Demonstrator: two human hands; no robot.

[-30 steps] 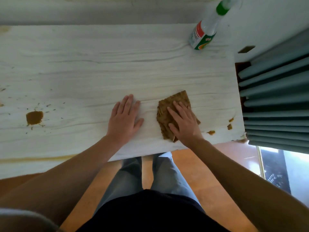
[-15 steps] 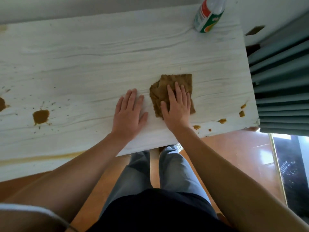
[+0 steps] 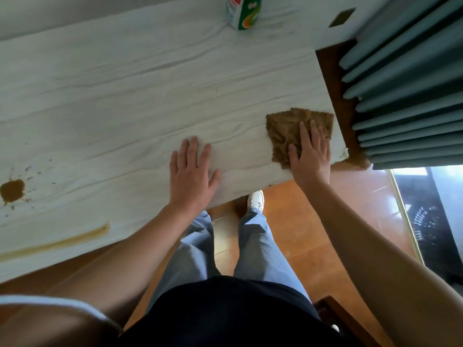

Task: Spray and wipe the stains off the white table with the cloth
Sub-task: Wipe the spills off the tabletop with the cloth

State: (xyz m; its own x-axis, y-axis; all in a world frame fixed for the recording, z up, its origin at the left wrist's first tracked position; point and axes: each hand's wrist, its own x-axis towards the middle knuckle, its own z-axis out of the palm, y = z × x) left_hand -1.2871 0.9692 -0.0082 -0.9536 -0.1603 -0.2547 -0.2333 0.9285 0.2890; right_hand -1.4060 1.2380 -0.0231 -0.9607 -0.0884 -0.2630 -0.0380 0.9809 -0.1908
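Right hand (image 3: pixel 309 156) was flat on the brown cloth (image 3: pixel 285 128), fingers straight, pressing it onto the table's (image 3: pixel 150 96) near right corner. Left hand (image 3: pixel 191 171) lay flat too, just beside it. Brown stain (image 3: pixel 12 190) and streak (image 3: pixel 55 244) sat far left, spray bottle (image 3: pixel 244 13) at the back edge.

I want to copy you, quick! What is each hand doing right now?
Left hand: open, flat on the table.
Right hand: open, pressing the cloth down.
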